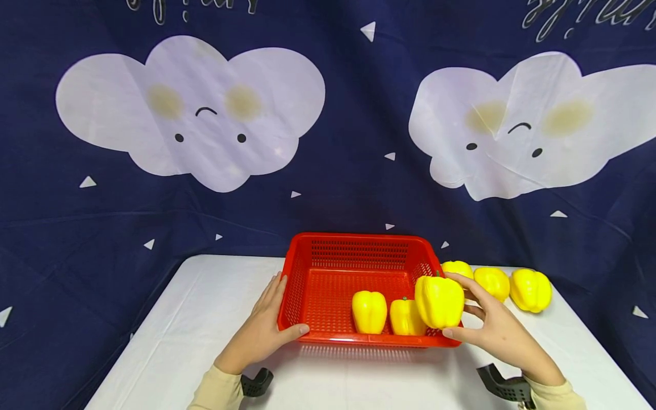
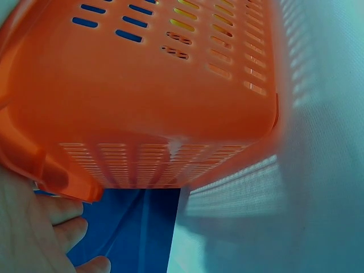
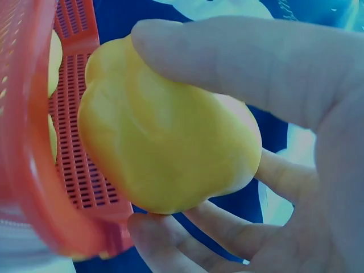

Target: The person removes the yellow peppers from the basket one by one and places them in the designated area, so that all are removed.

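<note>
A red plastic basket (image 1: pixel 335 279) stands on the white table, its walls slotted. My left hand (image 1: pixel 263 319) holds its near left corner, thumb on the front rim and fingers along the left side. In the left wrist view, the fingertips (image 2: pixel 71 233) show beside the rim. My right hand (image 1: pixel 494 322) grips a yellow bell pepper (image 1: pixel 439 302) between thumb and fingers, over the basket's near right corner. The right wrist view shows this bell pepper (image 3: pixel 165 131) with the thumb across its upper side. Inside the basket, a yellow bell pepper (image 1: pixel 369 312) and another bell pepper (image 1: pixel 406 317) stand along the front wall.
Right of the basket, three more yellow bell peppers stand in a row: one partly hidden pepper (image 1: pixel 456 269), a middle pepper (image 1: pixel 492 283) and an outer pepper (image 1: pixel 531 290). A dark blue cloth (image 1: pixel 353 188) with printed clouds hangs behind the white table (image 1: pixel 195 307).
</note>
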The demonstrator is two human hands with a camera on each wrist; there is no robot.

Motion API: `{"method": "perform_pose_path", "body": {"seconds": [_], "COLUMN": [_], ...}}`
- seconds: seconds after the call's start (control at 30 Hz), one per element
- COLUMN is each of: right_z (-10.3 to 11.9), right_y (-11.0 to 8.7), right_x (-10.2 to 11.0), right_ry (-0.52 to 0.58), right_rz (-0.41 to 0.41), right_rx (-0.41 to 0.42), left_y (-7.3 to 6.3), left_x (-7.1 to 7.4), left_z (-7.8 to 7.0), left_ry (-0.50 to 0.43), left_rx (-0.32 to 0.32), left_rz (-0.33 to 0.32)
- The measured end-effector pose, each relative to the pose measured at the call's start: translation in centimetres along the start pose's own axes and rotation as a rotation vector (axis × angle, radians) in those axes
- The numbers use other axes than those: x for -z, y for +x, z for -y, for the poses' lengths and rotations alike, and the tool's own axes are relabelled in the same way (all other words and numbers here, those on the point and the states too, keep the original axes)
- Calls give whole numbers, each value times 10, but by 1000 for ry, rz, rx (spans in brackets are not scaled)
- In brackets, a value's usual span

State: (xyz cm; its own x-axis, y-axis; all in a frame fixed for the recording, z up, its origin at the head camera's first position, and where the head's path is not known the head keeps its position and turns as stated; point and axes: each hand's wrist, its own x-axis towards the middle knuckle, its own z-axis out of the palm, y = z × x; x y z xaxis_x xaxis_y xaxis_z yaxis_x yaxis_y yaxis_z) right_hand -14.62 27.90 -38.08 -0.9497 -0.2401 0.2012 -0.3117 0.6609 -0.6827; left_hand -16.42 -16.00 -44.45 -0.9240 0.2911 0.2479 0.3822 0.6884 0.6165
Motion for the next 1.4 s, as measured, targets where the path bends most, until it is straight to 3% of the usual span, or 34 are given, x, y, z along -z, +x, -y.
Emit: {"method": "perform_pose_path", "body": {"seconds": [0.37, 0.53, 0.97, 1.4], "right_z": [-16, -25, -46, -69], "right_y": [-14, -18, -19, -20], "right_x": [14, 18, 27, 33], "right_ry": [-42, -14, -2, 68], "right_rz": [-21, -30, -55, -77], "right_rx": [-30, 11, 11, -47], "left_y": [1, 1, 1, 0], "left_x": [-1, -1, 2, 1], "left_z": [0, -1, 0, -2], "left_ry": [1, 0, 10, 1], "left_rx": [15, 16, 18, 13], "left_rz": [11, 14, 14, 12]}}
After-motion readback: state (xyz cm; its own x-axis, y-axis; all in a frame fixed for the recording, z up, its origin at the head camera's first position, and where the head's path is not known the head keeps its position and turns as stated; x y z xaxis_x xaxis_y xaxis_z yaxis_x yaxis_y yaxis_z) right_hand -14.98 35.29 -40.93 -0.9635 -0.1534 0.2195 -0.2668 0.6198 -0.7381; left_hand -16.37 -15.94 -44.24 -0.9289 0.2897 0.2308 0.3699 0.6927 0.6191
